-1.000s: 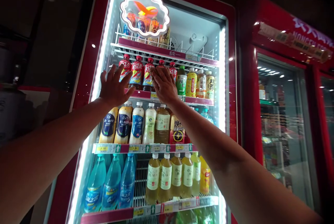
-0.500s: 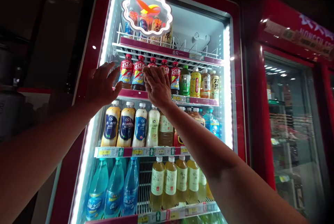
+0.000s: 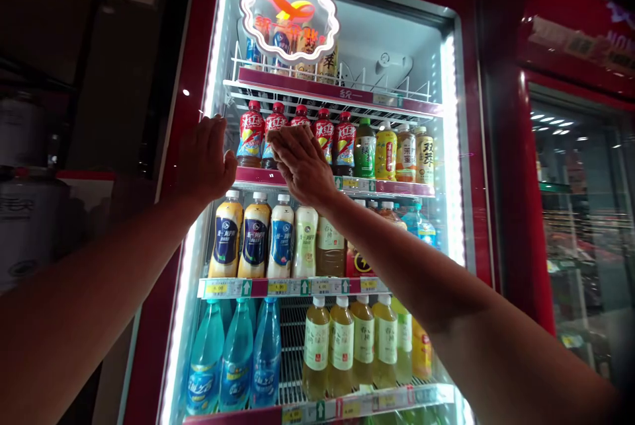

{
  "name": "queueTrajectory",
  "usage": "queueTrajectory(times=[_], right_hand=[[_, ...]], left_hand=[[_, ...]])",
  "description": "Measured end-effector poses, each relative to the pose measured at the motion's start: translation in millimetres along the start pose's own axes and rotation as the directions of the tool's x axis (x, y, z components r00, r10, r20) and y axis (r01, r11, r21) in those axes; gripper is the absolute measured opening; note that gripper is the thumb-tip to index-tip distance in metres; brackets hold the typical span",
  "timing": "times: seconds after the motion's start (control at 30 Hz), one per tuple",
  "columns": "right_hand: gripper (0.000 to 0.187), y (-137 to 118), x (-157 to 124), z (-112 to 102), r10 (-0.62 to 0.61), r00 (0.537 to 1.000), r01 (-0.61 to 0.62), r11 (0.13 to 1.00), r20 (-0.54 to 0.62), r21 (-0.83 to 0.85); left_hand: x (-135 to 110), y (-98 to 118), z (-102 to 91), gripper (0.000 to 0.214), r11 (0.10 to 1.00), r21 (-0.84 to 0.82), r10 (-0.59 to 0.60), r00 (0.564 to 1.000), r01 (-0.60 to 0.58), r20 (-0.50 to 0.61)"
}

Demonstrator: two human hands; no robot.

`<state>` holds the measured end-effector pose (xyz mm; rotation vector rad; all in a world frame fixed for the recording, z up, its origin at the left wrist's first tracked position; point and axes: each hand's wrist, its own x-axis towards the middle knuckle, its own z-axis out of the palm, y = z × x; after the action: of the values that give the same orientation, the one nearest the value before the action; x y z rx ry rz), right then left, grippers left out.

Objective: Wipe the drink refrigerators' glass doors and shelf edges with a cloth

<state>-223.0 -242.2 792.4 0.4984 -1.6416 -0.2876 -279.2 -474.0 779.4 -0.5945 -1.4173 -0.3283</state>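
Note:
My right hand (image 3: 306, 170) lies over the glass door (image 3: 391, 48) of a lit drinks fridge, fingers stretched toward the upper left. A brownish cloth (image 3: 274, 135) shows at its fingertips, pressed under the hand; most of it is covered. Red-capped tea bottles (image 3: 251, 134) stand behind the glass there, partly hidden by this hand. My left hand (image 3: 207, 160) is raised at the door's left side, beside the bright light strip, with fingers up and thumb apart. Nothing shows in it. Whether its palm touches the door I cannot tell.
A glowing scalloped sign (image 3: 290, 18) is on the upper door. Inside, shelves carry milk tea bottles (image 3: 225, 240), blue bottles (image 3: 235, 359) and pale green tea bottles (image 3: 341, 346). A second red fridge (image 3: 526, 213) stands right. Dark canisters (image 3: 27, 213) are at left.
The view has shifted, moving the fridge rightward in the picture. Against the bottles, my right hand has slid a little left with the cloth. My left hand's fingers are closer together.

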Motion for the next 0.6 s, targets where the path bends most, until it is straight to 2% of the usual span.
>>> queueTrajectory(times=[0.1, 0.2, 0.4, 0.53, 0.6], right_hand=[[0.050, 9.3, 7.1, 2.8, 0.016, 0.998, -0.014, 1.000, -0.053, 0.026], [0.050, 5.1, 16.3, 8.5, 0.052, 0.995, -0.049, 0.998, -0.088, 0.035], [0.048, -13.2, 18.2, 10.9, -0.087, 0.996, 0.088, 0.995, -0.027, 0.052], [0.047, -15.7, 31.0, 17.6, 0.010, 0.997, -0.005, 0.998, -0.073, 0.060], [0.048, -20.7, 35.5, 22.0, 0.010, 0.996, -0.003, 0.997, -0.093, 0.074]], left_hand=[[-1.0, -1.5, 1.6, 0.068, 0.999, -0.047, -0.017, 1.000, 0.017, -0.008], [-1.7, -3.7, 3.5, 0.074, 0.996, -0.083, -0.027, 1.000, 0.025, -0.015], [-2.2, -6.7, 5.1, 0.085, 0.992, -0.119, -0.038, 0.999, 0.036, -0.017], [-3.3, -8.2, 7.0, 0.083, 0.993, -0.120, -0.020, 0.999, 0.016, -0.033], [-3.9, -8.6, 7.4, 0.083, 0.991, -0.137, -0.016, 0.999, 0.009, -0.047]])
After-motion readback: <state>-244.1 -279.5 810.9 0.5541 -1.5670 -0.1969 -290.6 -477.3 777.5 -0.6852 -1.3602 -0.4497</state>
